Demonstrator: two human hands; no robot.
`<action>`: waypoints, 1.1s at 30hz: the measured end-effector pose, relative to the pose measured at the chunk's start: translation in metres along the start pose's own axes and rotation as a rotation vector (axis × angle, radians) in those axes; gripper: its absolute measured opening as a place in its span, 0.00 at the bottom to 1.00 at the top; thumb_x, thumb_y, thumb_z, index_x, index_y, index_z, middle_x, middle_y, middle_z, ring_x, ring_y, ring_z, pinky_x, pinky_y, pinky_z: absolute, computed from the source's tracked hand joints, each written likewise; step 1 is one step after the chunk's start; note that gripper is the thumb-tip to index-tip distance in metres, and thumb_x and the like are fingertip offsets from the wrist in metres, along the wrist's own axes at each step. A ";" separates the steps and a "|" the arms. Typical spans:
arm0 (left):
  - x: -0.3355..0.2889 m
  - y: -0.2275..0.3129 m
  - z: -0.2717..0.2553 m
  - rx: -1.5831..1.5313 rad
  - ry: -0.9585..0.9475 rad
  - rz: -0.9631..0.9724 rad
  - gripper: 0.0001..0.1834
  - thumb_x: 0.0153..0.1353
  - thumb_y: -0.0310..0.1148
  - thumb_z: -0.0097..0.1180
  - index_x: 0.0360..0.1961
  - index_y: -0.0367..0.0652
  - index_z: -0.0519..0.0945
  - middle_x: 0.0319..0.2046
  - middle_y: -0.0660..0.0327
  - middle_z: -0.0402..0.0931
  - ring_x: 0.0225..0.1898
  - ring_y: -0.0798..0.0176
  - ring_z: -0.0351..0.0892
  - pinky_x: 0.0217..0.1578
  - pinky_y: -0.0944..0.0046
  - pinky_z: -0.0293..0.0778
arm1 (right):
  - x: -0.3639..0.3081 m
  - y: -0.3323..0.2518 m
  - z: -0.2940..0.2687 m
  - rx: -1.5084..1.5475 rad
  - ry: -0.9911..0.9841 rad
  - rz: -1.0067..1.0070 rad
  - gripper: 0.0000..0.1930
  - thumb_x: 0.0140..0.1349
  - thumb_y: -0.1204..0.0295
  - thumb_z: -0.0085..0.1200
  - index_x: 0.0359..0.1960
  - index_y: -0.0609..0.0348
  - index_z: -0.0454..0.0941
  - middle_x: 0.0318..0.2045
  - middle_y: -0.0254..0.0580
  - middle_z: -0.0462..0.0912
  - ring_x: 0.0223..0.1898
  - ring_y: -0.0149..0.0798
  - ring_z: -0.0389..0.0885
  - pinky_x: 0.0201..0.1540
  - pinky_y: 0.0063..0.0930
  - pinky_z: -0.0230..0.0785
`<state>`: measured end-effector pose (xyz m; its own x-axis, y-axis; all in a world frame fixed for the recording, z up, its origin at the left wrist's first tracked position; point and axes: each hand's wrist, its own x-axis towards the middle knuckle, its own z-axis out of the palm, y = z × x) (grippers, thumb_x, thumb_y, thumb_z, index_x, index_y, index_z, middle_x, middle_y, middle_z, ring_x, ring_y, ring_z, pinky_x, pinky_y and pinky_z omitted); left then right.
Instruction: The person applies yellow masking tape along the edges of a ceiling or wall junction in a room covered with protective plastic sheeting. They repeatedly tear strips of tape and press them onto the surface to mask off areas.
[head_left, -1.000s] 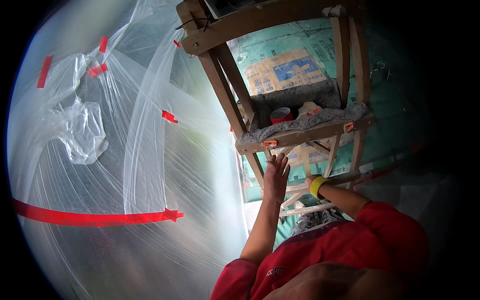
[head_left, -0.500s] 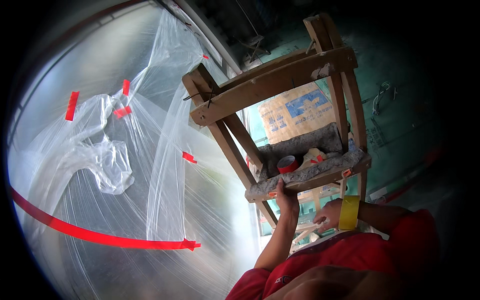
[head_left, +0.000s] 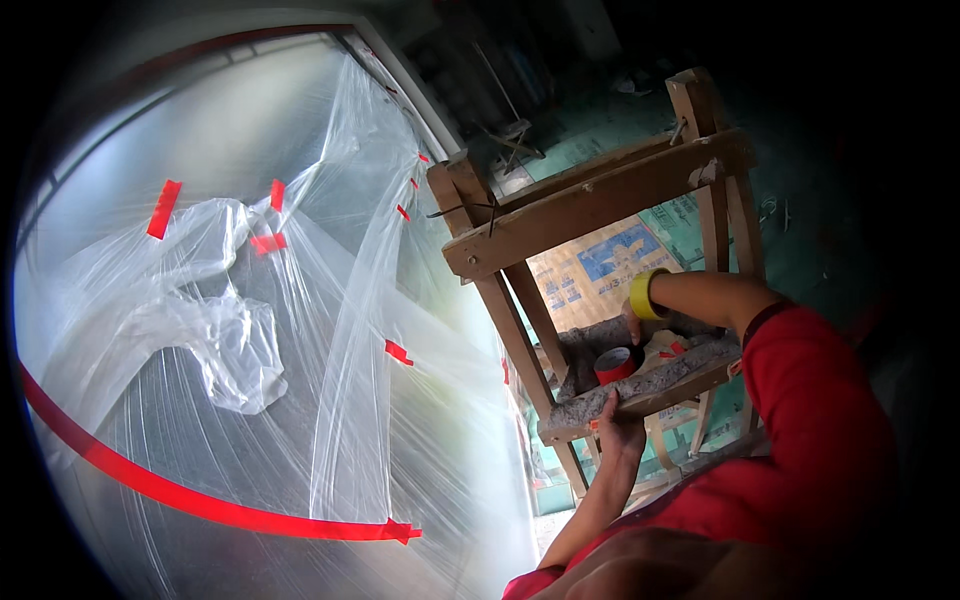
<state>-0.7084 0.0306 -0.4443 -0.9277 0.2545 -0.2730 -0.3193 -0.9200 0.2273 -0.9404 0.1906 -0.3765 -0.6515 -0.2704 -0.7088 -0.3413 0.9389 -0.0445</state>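
Observation:
My left hand (head_left: 622, 432) grips the front rail of a wooden ladder-like frame (head_left: 600, 212), its thumb up against the grey padded edge (head_left: 650, 388). My right hand (head_left: 633, 322) reaches over the padded shelf from the right, with a finger stretched down just behind a roll of red tape (head_left: 614, 365); the rest of its fingers are mostly hidden. Around my right wrist sits a roll of yellow tape (head_left: 645, 294). The red roll rests on the shelf. Beside it lies a crumpled pale piece with red strips (head_left: 664, 350).
Clear plastic sheeting (head_left: 230, 350) hangs at the left, fixed with short red tape pieces (head_left: 165, 209) and a long red strip (head_left: 220, 508). A printed cardboard sheet (head_left: 570, 285) lies beyond the frame. Green floor covering (head_left: 590, 125) spreads behind, with a dark folding stool (head_left: 512, 140) farther back.
My right hand has moved up from below the shelf to above it, near the red tape roll. My left hand still grips the rail. The whole view has shifted, moving the frame right and down.

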 end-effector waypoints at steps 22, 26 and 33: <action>0.084 0.025 0.046 -0.149 -0.143 -0.029 0.21 0.57 0.32 0.57 0.52 0.39 0.70 0.55 0.53 0.68 0.58 0.47 0.63 0.63 0.43 0.53 | -0.051 0.081 -0.148 -0.175 0.247 0.316 0.21 0.32 0.63 0.68 0.36 0.41 0.85 0.51 0.37 0.77 0.48 0.38 0.76 0.46 0.38 0.70; 0.138 0.026 0.024 -0.180 -0.208 -0.013 0.19 0.57 0.33 0.59 0.49 0.42 0.73 0.55 0.56 0.68 0.59 0.50 0.63 0.63 0.43 0.54 | 0.022 0.137 -0.158 -0.169 0.302 0.310 0.24 0.33 0.64 0.66 0.40 0.45 0.83 0.50 0.42 0.77 0.43 0.44 0.78 0.44 0.41 0.71; 0.224 0.035 0.042 0.253 -0.182 0.217 0.17 0.60 0.38 0.52 0.50 0.45 0.73 0.51 0.60 0.72 0.56 0.59 0.67 0.61 0.52 0.58 | 0.052 0.166 -0.153 0.224 0.376 0.452 0.22 0.33 0.65 0.64 0.37 0.48 0.84 0.46 0.50 0.78 0.46 0.47 0.76 0.44 0.44 0.69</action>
<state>-0.9352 0.0678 -0.4578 -0.9909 0.1314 -0.0278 -0.1280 -0.8614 0.4915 -1.1346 0.2997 -0.3132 -0.9058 0.1452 -0.3981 0.1469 0.9888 0.0263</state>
